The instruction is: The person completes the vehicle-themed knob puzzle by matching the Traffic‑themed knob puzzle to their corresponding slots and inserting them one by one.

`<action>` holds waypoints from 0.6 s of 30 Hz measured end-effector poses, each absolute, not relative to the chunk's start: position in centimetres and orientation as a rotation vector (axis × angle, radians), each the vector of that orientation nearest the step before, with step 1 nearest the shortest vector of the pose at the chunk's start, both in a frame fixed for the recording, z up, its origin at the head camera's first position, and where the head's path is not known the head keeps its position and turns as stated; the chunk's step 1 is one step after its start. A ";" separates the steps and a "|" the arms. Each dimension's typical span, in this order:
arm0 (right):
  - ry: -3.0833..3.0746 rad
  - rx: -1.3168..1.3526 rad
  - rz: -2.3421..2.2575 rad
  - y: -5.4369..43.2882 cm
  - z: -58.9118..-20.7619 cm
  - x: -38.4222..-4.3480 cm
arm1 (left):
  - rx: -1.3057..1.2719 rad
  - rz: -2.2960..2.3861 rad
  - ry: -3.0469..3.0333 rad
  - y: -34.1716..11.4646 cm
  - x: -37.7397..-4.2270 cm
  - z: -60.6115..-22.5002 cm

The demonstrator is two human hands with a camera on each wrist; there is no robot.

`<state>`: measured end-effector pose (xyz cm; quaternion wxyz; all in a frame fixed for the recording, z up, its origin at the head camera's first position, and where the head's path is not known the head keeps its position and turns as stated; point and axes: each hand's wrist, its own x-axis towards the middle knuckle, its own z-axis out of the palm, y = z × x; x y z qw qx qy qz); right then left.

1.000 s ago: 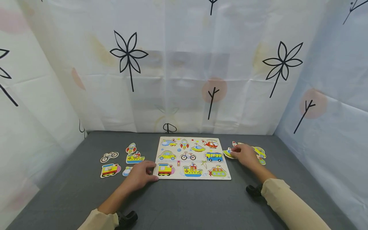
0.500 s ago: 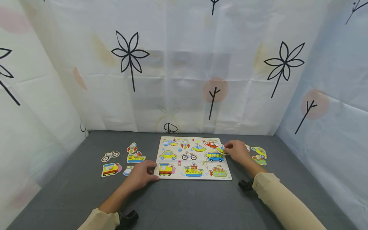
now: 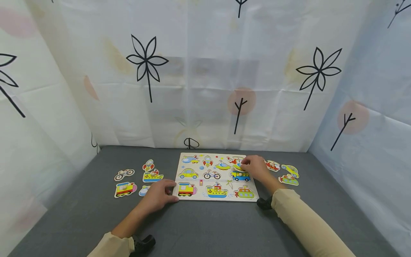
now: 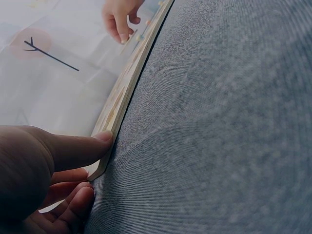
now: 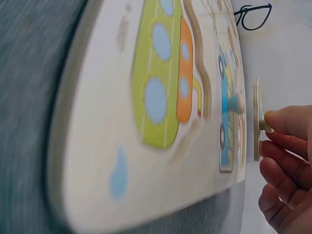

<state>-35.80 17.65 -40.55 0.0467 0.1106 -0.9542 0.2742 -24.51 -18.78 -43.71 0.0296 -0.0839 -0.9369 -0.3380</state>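
A wooden peg puzzle board (image 3: 201,194) with printed vehicles lies flat on the grey cloth. My left hand (image 3: 157,195) grips its front left corner, the thumb (image 4: 100,141) at the front edge and fingers curled by the left side. Over the board's upper right part, my right hand (image 3: 255,167) pinches a flying saucer puzzle piece (image 3: 237,167) by its small knob. In the right wrist view the saucer piece (image 5: 257,126) is seen edge-on, raised off the board. A bus piece (image 5: 225,126) with a knob sits in its recess near that hand.
Left of the board lie loose bicycle (image 3: 124,174), train (image 3: 125,189), rocket (image 3: 148,165) and ship (image 3: 153,176) pieces, plus a blue-and-white one (image 3: 143,191) partly behind the left hand. Helicopter (image 3: 273,165), car (image 3: 290,171) and submarine (image 3: 289,179) pieces lie at the right.
My right hand has carried the saucer piece leftward from beside the board to above its upper right part, uncovering the helicopter piece. The left hand keeps its place at the corner.
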 end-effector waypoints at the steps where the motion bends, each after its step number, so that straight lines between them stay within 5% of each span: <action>1: -2.921 0.332 0.830 17.4 -40.6 -35.9 | -0.259 -1.044 -2.890 -18.8 -24.5 -43.7; 18: -2.937 0.363 0.822 14.1 -40.8 -36.7 | -0.250 -1.040 -2.898 -18.8 -24.6 -43.7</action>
